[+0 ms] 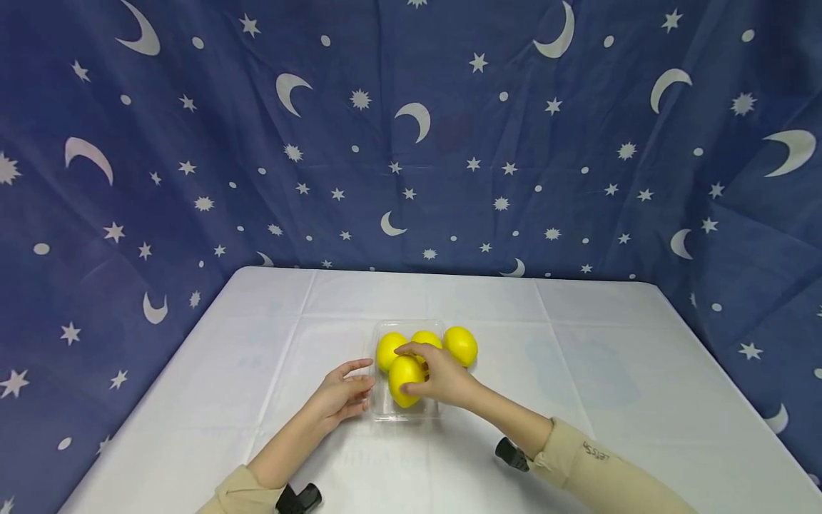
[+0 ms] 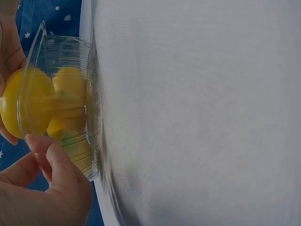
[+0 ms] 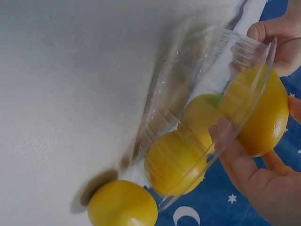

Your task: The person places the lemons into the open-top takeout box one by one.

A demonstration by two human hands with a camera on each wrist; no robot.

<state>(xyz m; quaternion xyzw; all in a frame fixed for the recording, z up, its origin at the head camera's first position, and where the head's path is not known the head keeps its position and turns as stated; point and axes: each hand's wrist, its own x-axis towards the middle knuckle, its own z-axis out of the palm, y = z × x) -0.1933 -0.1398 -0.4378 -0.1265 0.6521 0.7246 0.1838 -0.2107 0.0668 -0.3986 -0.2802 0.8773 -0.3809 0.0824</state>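
My right hand (image 1: 443, 375) holds a yellow lemon (image 1: 406, 382) between thumb and fingers, over the near part of a clear plastic box (image 1: 401, 416). Inside the box are two more lemons, one at the left (image 1: 389, 348) and one (image 1: 427, 338) partly hidden behind the right hand. Another lemon (image 1: 460, 345) lies on the table just right of the box. At the box's left side is my left hand (image 1: 343, 392), fingers loosely spread. The left wrist view has its fingertips (image 2: 35, 140) touching the clear rim. The held lemon (image 3: 263, 113) is at rim height in the right wrist view.
A white cloth covers the table (image 1: 308, 307). Behind and beside it hangs a dark blue curtain (image 1: 449, 143) with moons and stars. Black wrist devices sit by the left sleeve (image 1: 240, 492) and right sleeve (image 1: 597, 464).
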